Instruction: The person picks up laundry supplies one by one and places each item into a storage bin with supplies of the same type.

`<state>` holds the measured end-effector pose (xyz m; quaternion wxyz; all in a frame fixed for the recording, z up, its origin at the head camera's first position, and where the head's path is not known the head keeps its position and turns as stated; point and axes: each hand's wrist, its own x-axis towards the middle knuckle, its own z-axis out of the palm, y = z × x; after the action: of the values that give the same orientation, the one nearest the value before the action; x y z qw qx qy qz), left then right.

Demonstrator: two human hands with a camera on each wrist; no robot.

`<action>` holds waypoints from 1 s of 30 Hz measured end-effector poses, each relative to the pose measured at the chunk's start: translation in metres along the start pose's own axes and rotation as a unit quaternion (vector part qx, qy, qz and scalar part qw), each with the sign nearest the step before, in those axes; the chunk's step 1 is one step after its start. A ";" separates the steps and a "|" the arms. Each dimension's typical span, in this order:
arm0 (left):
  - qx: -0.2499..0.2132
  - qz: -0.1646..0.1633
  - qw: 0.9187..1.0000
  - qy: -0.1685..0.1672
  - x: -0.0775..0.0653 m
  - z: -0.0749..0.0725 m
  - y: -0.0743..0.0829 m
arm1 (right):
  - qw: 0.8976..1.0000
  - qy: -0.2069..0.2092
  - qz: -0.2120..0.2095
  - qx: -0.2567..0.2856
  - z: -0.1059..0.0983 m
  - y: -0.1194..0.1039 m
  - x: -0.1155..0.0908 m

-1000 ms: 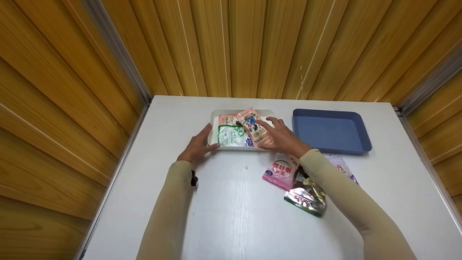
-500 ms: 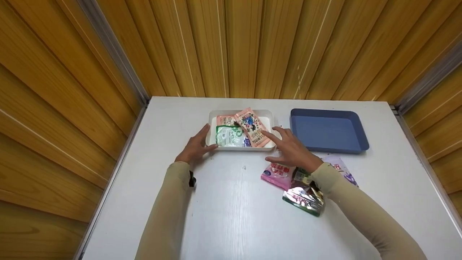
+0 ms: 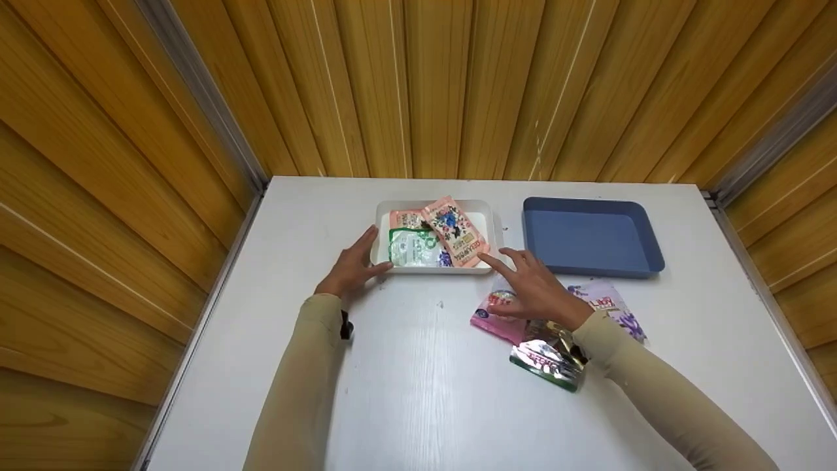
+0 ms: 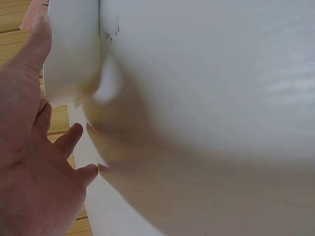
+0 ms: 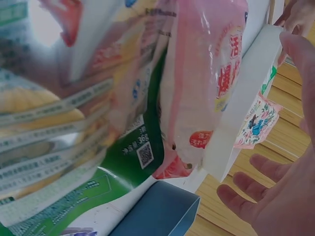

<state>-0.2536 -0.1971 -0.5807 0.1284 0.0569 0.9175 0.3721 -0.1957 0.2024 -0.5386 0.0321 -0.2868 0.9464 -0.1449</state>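
Note:
At the front left corner of the white tray (image 3: 431,269), my left hand (image 3: 350,269) rests with its thumb on the front rim and fingers along the left side. Straight, spread fingers show beside the tray wall (image 4: 74,54) in the left wrist view. Inside lie a flowered pink sachet (image 3: 454,232), tilted over a green-and-white packet (image 3: 412,248), and another pink sachet (image 3: 405,218). My right hand (image 3: 537,288) holds nothing. Its fingers are spread, the index fingertip by the tray's front right corner, and the palm hangs over a pink snack bag (image 3: 494,322).
A blue tray (image 3: 592,237) stands to the right with nothing in it. In front of it lie a purple-and-white bag (image 3: 609,307) and a shiny green-edged packet (image 3: 548,361), partly under the right wrist. Wood-patterned walls (image 3: 438,91) stand behind the white table (image 3: 418,392).
My right hand has drawn back from the flowered pink sachet, toward the right and nearer me. The sachet stays in the white tray. My left hand keeps its place at the tray.

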 end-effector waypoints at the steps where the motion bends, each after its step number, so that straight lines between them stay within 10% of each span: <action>1: 0.003 0.001 1.000 0.001 0.000 0.000 0.000 | 1.000 -0.003 0.003 0.003 0.001 0.000 -0.001; 30: -0.016 0.002 1.000 0.000 0.001 0.001 -0.003 | 0.999 0.002 -0.036 -0.018 0.021 0.003 -0.026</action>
<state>-0.2547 -0.1984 -0.5834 0.1287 0.0569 0.9114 0.3868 -0.1728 0.2141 -0.5603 0.0196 -0.3212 0.9380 -0.1291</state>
